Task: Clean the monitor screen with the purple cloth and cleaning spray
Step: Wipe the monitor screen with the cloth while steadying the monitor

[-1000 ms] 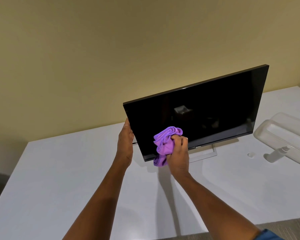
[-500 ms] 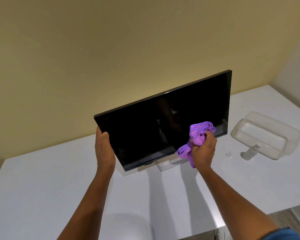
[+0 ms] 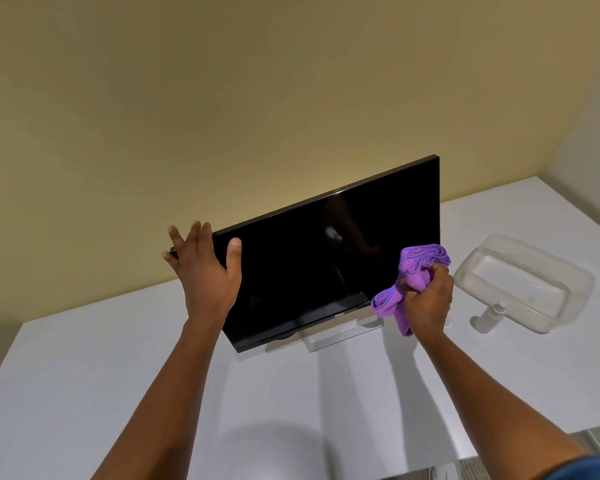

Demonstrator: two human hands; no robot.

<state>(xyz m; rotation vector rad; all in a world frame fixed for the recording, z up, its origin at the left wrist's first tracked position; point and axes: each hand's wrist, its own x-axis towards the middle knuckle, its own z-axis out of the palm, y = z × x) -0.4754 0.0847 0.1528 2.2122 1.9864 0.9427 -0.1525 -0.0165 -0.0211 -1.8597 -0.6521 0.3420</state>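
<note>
A black monitor (image 3: pixel 326 265) stands tilted on its stand (image 3: pixel 340 336) on the white table (image 3: pixel 291 410). My left hand (image 3: pixel 205 268) is at the monitor's upper left corner, with the thumb on the front of the screen and the spread fingers behind the edge. My right hand (image 3: pixel 426 303) is closed on the bunched purple cloth (image 3: pixel 420 261), which touches the lower right edge of the screen. A small white spray bottle (image 3: pixel 489 317) lies on the table to the right of my right hand.
A clear plastic container (image 3: pixel 534 254) sits at the right, just behind the spray bottle. A yellow wall rises close behind the monitor. The table's front edge and a strip of floor (image 3: pixel 499 459) show at the lower right.
My right hand has carried the cloth from the lower left of the screen to its lower right edge. My left hand has slid from the left edge up to the top left corner.
</note>
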